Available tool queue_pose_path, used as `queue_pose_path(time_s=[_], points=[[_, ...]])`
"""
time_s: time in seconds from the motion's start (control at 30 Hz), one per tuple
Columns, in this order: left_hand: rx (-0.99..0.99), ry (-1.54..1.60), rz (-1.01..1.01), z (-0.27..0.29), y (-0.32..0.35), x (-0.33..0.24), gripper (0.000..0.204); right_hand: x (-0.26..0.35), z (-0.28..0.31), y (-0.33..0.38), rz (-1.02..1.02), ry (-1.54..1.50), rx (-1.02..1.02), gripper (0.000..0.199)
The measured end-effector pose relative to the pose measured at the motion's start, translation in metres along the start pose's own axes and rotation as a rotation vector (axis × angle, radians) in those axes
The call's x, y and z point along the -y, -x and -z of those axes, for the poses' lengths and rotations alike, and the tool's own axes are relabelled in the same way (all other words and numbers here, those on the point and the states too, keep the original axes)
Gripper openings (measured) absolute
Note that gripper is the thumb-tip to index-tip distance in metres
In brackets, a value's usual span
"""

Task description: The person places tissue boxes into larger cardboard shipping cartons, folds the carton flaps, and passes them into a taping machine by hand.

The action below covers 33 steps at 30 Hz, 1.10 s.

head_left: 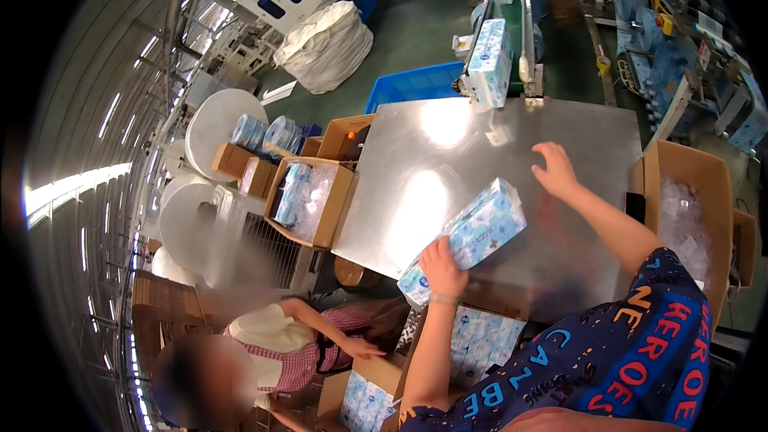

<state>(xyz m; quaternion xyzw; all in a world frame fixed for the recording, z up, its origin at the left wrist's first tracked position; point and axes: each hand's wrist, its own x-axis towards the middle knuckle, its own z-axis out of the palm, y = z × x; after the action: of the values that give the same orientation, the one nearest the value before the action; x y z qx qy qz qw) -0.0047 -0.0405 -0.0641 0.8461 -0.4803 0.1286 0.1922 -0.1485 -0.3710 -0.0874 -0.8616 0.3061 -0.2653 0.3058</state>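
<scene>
My left hand [444, 270] grips the near end of a long blue-and-white printed tissue pack [490, 228], its thumb and fingers wrapped over it. The pack slants across the near side of a shiny metal table [392, 168]; whether it rests on the top or is lifted, I cannot tell. My right hand [556, 170] is apart from the pack, over the far right part of the table, with fingers spread and nothing in them. Below my left forearm, a cardboard box [506, 311] holds several similar packs [484, 342].
Another pack [490, 64] lies at the conveyor's [526, 40] end, beyond the table. Cardboard boxes with clear plastic stand left [342, 204] and right [716, 172]. A co-worker [276, 344] at lower left reaches to a filled box [376, 372]. A blue bin [416, 84] sits behind.
</scene>
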Motion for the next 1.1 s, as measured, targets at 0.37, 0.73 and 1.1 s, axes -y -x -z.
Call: queue_pose_path(time_s=[0.37,0.73,1.1], points=[[-0.375,0.307,0.288,0.106,0.103,-0.009,0.058,0.113,-0.103,-0.122,0.093,0.357,-0.052,0.077],[-0.647,0.513,0.724,0.139,0.301,-0.066,0.077,0.098,-0.085,-0.029,0.152,0.491,0.587,0.062],[0.581,0.192,0.499,-0.019,0.369,-0.048,0.094,0.080,-0.059,-0.012,0.024,0.562,0.431,0.108]])
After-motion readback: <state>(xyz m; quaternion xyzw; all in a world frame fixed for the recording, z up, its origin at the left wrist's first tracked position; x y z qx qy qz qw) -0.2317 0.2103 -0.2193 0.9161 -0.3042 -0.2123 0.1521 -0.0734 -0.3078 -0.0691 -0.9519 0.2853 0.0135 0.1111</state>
